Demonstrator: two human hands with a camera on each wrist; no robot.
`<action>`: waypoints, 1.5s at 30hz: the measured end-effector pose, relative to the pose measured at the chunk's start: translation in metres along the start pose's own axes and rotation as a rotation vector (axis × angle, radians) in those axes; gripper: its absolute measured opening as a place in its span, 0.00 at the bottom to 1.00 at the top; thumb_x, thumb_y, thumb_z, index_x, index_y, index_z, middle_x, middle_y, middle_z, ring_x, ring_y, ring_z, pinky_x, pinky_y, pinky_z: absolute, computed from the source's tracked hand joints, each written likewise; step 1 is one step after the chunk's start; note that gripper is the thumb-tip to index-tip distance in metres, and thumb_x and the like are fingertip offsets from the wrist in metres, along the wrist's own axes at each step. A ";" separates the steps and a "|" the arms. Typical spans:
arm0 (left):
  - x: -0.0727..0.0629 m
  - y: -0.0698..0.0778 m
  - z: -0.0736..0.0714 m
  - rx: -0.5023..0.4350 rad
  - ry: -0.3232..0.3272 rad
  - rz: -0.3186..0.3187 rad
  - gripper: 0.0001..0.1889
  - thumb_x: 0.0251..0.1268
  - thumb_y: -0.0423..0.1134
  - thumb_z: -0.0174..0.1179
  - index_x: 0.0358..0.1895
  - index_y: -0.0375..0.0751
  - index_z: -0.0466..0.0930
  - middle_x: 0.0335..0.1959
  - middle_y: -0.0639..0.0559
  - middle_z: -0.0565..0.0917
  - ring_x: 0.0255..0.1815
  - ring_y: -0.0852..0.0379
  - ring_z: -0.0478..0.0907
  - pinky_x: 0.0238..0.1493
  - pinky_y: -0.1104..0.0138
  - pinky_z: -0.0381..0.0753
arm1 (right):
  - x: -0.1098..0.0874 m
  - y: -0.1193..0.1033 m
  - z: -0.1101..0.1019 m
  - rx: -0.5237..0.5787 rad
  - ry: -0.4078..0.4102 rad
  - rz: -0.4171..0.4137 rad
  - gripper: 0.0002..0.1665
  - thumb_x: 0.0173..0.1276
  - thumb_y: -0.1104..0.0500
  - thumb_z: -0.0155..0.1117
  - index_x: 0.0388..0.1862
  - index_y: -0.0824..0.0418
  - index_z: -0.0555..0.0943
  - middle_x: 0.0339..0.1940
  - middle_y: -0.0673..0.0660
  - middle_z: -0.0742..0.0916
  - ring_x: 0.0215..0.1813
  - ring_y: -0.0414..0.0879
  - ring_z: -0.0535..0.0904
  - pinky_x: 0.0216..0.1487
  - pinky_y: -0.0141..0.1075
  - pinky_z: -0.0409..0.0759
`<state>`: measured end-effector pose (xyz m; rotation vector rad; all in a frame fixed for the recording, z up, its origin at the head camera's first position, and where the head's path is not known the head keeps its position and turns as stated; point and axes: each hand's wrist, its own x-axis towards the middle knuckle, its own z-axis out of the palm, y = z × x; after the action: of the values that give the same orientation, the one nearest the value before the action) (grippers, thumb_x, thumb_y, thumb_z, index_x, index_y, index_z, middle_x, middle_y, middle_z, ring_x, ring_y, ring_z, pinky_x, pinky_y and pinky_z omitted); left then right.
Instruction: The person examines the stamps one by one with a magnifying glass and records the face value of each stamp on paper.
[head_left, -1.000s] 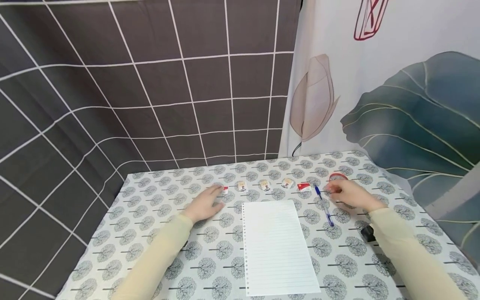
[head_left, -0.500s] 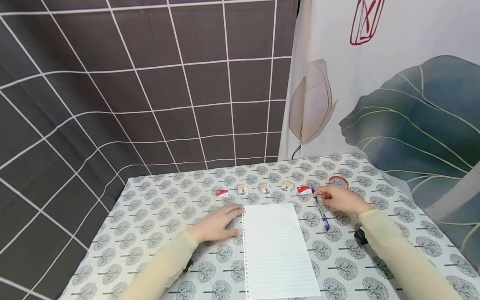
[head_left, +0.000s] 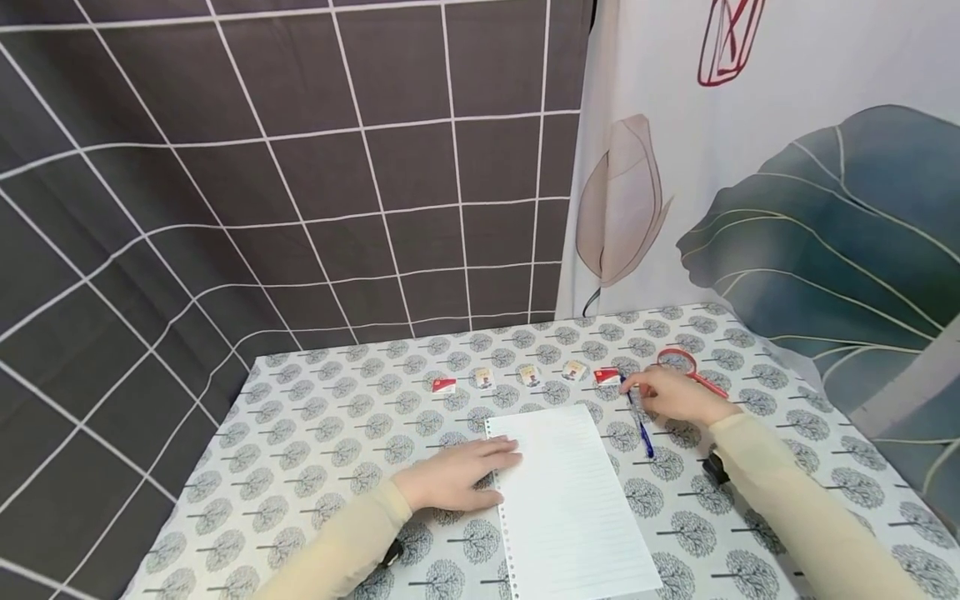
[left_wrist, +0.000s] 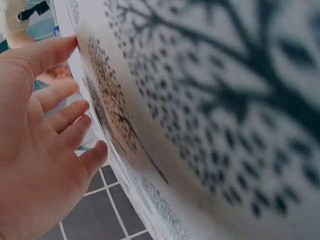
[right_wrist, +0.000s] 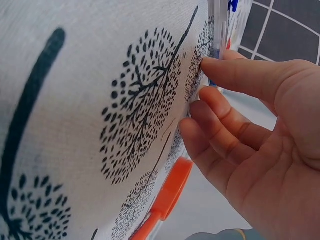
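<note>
My left hand (head_left: pixel 461 475) rests its outstretched fingers on the left, punched edge of a sheet of lined loose-leaf paper (head_left: pixel 570 500). In the left wrist view that hand (left_wrist: pixel 55 110) has its fingers spread along the cloth; the sheet hardly shows there. At the upper end of a blue ballpoint pen (head_left: pixel 642 433), my right hand (head_left: pixel 678 396) pinches with thumb and index finger. The right wrist view shows the thumb of this hand (right_wrist: pixel 250 110) against the clear barrel of the pen (right_wrist: pixel 219 30), its other fingers curled loosely. The pen lies slantwise, right of the sheet.
Behind the sheet runs a row of small cards: a red-and-white one (head_left: pixel 444 386), several cream picture pieces (head_left: pixel 529 376), and another red-and-white card (head_left: pixel 606 377) by the pen. A red-handled magnifying glass (head_left: pixel 708 384) lies beyond my right hand. Tree-print cloth (head_left: pixel 315 458) covers the table.
My left hand has come from the left red card down to the sheet, which has turned slightly. My right hand has moved left from the magnifying glass to the pen, which has shifted slightly left.
</note>
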<state>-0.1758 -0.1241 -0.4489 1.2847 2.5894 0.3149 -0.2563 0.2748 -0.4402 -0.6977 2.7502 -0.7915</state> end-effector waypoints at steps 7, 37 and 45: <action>0.005 -0.003 0.002 0.007 0.004 -0.083 0.36 0.71 0.58 0.58 0.77 0.45 0.64 0.79 0.50 0.60 0.79 0.49 0.57 0.78 0.55 0.58 | 0.003 -0.002 0.000 -0.014 -0.004 -0.012 0.20 0.67 0.73 0.59 0.56 0.63 0.82 0.27 0.52 0.78 0.20 0.40 0.73 0.25 0.34 0.75; 0.060 -0.051 -0.014 -0.354 0.227 -0.314 0.10 0.58 0.34 0.70 0.43 0.38 0.85 0.29 0.57 0.79 0.30 0.62 0.73 0.39 0.70 0.78 | 0.007 -0.007 -0.004 -0.100 0.007 0.021 0.08 0.67 0.72 0.62 0.39 0.60 0.80 0.36 0.57 0.80 0.28 0.44 0.77 0.33 0.38 0.82; 0.069 -0.058 -0.013 -0.471 0.229 -0.361 0.03 0.61 0.34 0.69 0.34 0.41 0.84 0.25 0.56 0.79 0.24 0.62 0.71 0.27 0.71 0.75 | 0.000 -0.001 -0.009 -0.217 0.038 -0.013 0.06 0.63 0.69 0.67 0.36 0.59 0.82 0.36 0.54 0.79 0.36 0.46 0.74 0.41 0.45 0.80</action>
<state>-0.2635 -0.1041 -0.4613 0.6412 2.6303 0.9742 -0.2593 0.2782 -0.4320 -0.7473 2.8979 -0.5172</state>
